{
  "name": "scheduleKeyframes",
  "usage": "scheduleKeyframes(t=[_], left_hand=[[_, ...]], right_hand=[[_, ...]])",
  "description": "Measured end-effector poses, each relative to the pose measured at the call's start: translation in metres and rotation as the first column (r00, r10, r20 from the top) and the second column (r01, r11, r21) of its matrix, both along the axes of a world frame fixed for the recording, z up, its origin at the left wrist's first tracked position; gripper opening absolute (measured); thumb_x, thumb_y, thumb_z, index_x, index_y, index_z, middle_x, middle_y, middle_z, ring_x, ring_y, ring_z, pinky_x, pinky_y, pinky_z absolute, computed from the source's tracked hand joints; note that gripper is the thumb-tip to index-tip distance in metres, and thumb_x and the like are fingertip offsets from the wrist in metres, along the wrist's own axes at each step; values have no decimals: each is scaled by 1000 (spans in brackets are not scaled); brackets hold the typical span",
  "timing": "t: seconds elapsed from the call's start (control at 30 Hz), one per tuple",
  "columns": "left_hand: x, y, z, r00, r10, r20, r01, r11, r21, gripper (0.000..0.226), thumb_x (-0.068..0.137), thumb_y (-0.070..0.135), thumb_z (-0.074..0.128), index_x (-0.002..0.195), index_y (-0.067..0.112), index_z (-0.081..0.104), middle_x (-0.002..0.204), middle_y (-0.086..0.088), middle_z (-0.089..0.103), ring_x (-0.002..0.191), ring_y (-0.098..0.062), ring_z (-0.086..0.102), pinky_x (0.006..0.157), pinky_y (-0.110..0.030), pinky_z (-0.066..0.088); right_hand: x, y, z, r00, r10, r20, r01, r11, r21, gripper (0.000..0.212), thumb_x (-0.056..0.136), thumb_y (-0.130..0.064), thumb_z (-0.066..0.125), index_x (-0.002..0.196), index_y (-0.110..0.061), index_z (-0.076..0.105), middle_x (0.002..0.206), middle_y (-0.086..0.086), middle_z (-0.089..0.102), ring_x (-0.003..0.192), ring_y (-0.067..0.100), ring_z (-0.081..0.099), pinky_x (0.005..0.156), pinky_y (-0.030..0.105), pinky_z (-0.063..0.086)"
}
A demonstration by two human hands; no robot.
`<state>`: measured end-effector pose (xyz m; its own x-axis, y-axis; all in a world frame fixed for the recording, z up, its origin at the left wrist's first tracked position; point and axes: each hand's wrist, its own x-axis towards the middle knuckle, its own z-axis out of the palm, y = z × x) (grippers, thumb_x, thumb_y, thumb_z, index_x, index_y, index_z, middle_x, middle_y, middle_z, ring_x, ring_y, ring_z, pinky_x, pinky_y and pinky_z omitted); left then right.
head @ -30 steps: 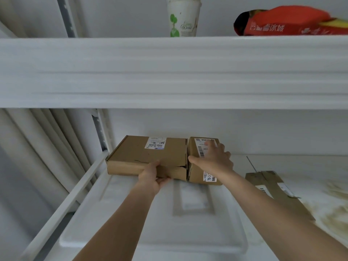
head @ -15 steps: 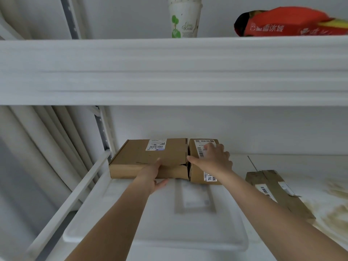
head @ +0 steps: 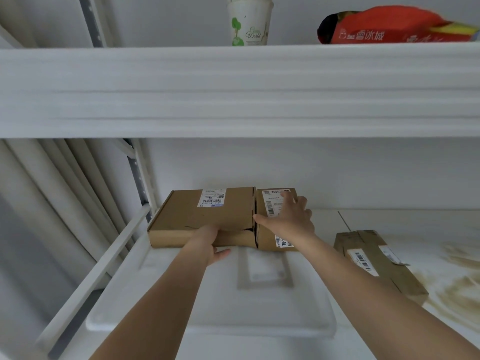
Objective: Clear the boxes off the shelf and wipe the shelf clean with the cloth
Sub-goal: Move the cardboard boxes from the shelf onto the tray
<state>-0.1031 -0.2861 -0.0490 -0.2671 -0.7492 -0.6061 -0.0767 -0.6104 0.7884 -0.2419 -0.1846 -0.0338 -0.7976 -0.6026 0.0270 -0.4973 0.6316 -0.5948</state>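
Two brown cardboard boxes stand side by side at the back of the white shelf [head: 324, 222]. The wide flat box [head: 197, 216] is on the left and a narrower box [head: 267, 229] touches its right side. My left hand [head: 207, 245] grips the front edge of the wide box, thumb under it. My right hand [head: 288, 219] lies on top of the narrow box, thumb at the seam between the two boxes and fingers curled over its far right edge. A third long box [head: 376, 263] lies to the right. No cloth is in view.
A white plastic lid or tray [head: 207, 315] lies on the shelf in front of the boxes. Brown stains [head: 454, 287] mark the shelf at the right. The upper shelf [head: 233, 89] carries a paper cup [head: 249, 22] and a red packet [head: 389, 27]. A curtain [head: 52, 203] hangs left.
The two boxes sit slightly farther back and the view has shifted a little. Both hands keep the same hold on their boxes.
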Motion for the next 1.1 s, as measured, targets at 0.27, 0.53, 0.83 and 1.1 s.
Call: scheduleKeyframes(t=[0.27,0.53,0.83,1.1], left_hand=[[-1,-13,-13,995,79,-62,-75,995,73,23,80,12,65,100,18,55,78,1,45,59,-12,41,43,-23,42],[0,-19,-25,977,134,-165,-124,990,71,27,85,3,54,109,16,57,73,-1,47,55,-12,39,39,-17,40],[4,-25,-31,987,108,-122,-104,994,42,34,84,11,66,117,17,58,75,-1,50,57,-11,41,35,-15,40],[7,-24,-27,990,119,-75,-120,993,-2,33,81,25,72,107,17,54,74,1,43,53,-11,35,39,-17,38]], right_hand=[[3,-1,-4,999,-25,-24,26,1000,5,87,68,-63,69,136,-24,33,133,5,29,125,34,36,95,47,45],[6,-1,-5,999,-43,-23,43,999,-7,83,69,-60,69,135,-23,34,133,6,28,124,34,36,95,50,44],[9,1,-4,999,-35,-13,35,999,5,91,69,-72,64,137,-20,31,139,8,24,129,36,30,98,53,41],[6,7,2,998,-60,-3,60,995,-79,86,73,-70,61,136,-19,35,135,8,29,128,35,32,99,54,41]])
